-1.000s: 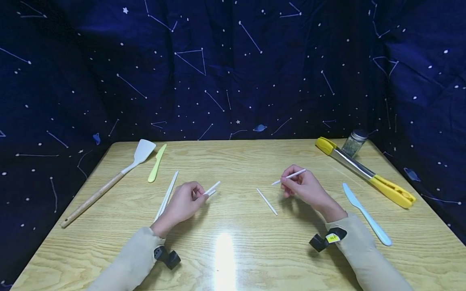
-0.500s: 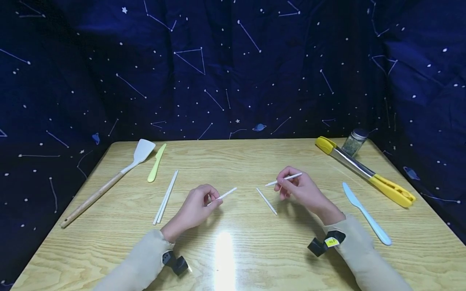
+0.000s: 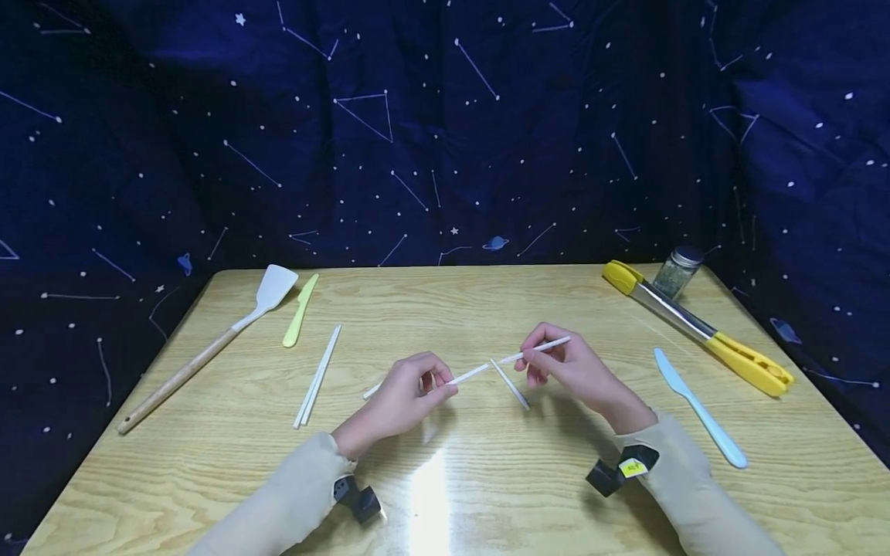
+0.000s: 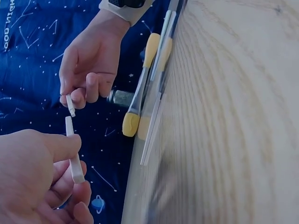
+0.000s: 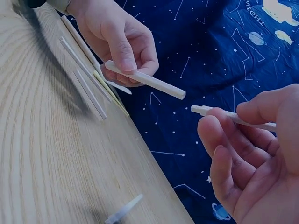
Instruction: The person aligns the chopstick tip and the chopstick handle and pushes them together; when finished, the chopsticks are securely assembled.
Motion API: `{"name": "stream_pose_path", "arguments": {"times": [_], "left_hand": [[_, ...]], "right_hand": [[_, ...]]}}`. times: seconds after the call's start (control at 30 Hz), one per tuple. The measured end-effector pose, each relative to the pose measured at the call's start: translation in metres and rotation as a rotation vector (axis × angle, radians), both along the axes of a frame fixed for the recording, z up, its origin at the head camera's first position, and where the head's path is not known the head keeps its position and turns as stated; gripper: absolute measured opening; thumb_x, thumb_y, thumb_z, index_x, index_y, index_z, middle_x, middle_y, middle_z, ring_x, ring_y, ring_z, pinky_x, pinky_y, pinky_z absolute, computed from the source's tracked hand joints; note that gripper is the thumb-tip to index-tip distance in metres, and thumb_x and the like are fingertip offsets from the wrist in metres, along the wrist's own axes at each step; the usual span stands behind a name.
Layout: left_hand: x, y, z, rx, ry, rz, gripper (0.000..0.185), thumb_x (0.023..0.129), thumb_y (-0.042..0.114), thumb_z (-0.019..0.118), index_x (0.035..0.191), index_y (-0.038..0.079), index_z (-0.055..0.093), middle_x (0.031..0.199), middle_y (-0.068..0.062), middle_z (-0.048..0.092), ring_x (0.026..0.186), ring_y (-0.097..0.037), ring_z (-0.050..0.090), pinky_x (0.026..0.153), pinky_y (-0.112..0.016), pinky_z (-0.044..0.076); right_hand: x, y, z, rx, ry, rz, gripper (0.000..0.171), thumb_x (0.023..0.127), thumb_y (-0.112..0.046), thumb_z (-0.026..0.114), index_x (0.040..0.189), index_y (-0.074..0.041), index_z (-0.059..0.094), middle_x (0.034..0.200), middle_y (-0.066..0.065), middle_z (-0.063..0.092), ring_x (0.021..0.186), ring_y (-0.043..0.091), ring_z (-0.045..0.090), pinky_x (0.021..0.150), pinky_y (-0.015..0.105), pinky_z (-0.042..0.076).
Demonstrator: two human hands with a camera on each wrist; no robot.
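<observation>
Where tips nearly meet: slim white sticks (image 3: 467, 374) in L hand (image 3: 406, 398), R hand (image 3: 573, 367).

Left hand (image 4: 37, 177), near foreground: thumb and fingers pinch a white stick (image 4: 74, 154), its free end pointing up. Right hand (image 4: 88, 70), above: fingers curled round a second white stick (image 4: 70, 105), its tip just short of the first stick's end, a small gap between. Wooden table (image 4: 233, 116) at right. Along its edge: yellow-ended tongs (image 4: 140, 88) and a pale blue utensil (image 4: 164, 37), perhaps a knife; blurred. One loose white stick (image 4: 152, 130) lies on the table edge.
</observation>
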State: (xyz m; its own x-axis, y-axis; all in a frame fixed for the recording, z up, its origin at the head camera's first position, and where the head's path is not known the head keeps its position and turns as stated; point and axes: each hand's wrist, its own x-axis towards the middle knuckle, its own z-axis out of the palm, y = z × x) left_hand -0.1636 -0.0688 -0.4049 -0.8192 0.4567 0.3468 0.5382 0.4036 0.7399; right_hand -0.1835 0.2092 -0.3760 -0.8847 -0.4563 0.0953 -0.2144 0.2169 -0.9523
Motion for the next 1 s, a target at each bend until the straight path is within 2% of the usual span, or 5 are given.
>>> {"name": "stream_pose_path", "arguments": {"times": [0.27,0.5,0.77,1.0], "left_hand": [[0.0022,0.0003,-0.0024,-0.005,-0.021,-0.006,0.008,0.087,0.012,0.070,0.085,0.009,0.064,0.076,0.002,0.058,0.061,-0.003,0.047,0.053,-0.018,0.041],[0.0019,0.0006,-0.0016,0.002,-0.029,-0.031,0.007,0.086,0.011,0.071,0.086,0.008,0.065,0.076,0.001,0.058,0.061,-0.005,0.048,0.054,-0.019,0.043],[0.0020,0.0003,-0.0005,-0.014,-0.010,-0.066,0.005,0.086,0.010,0.071,0.085,0.008,0.067,0.073,0.002,0.057,0.062,-0.005,0.047,0.055,-0.019,0.043],[0.0024,0.0008,-0.0028,-0.031,0.018,-0.065,0.006,0.086,0.011,0.071,0.084,0.009,0.066,0.073,0.003,0.056,0.062,-0.002,0.045,0.054,-0.017,0.041]], "right_hand": [[0.0024,-0.0040,-0.0020,-0.042,-0.002,0.074,0.018,0.099,-0.011,0.053,0.099,0.007,0.052,0.087,0.004,0.070,0.062,0.022,0.062,0.062,0.026,0.050],[0.0021,-0.0047,-0.0040,-0.047,-0.004,0.094,0.017,0.099,-0.010,0.053,0.098,0.007,0.052,0.085,0.000,0.070,0.062,0.021,0.063,0.062,0.028,0.052],[0.0012,-0.0037,-0.0069,-0.081,0.001,0.196,0.015,0.099,-0.005,0.050,0.097,0.010,0.051,0.087,0.011,0.069,0.065,0.017,0.063,0.064,0.032,0.056],[0.0016,-0.0032,-0.0060,-0.048,-0.020,0.195,0.017,0.100,-0.009,0.050,0.098,0.008,0.053,0.087,0.007,0.070,0.066,0.016,0.062,0.065,0.033,0.056]]}}
